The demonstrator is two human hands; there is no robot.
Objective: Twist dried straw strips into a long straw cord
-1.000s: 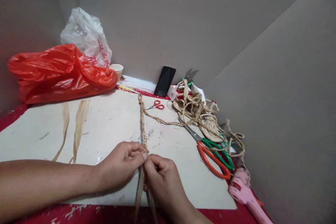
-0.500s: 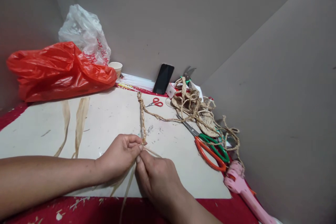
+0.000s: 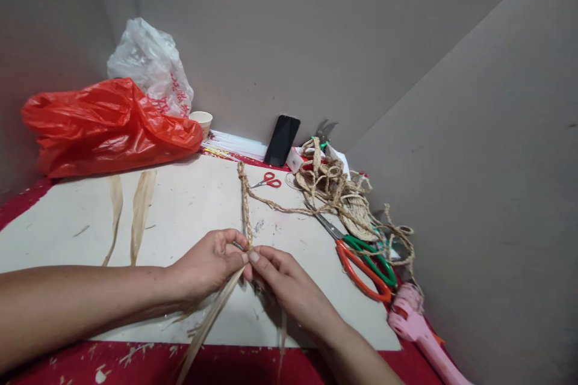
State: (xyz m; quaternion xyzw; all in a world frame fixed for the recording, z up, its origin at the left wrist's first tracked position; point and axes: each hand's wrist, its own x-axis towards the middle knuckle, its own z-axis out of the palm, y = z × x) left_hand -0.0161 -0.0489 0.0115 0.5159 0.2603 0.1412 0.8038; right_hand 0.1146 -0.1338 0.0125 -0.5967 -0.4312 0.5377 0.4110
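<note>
braid [image 3: 245, 210] – near end pinched by left hand [image 3: 210, 267] | right hand [image 3: 291, 289] pinching strands [image 3: 212, 316] just beside it

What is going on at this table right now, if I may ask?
A person is working dried leaf strips into a plait. Their left hand and right hand both pinch the near end of a braided cord, where loose strips trail back towards them. The cord runs away across the white board to a heap of finished braid. Large scissors lie at the right, and two spare strips at the left.
</note>
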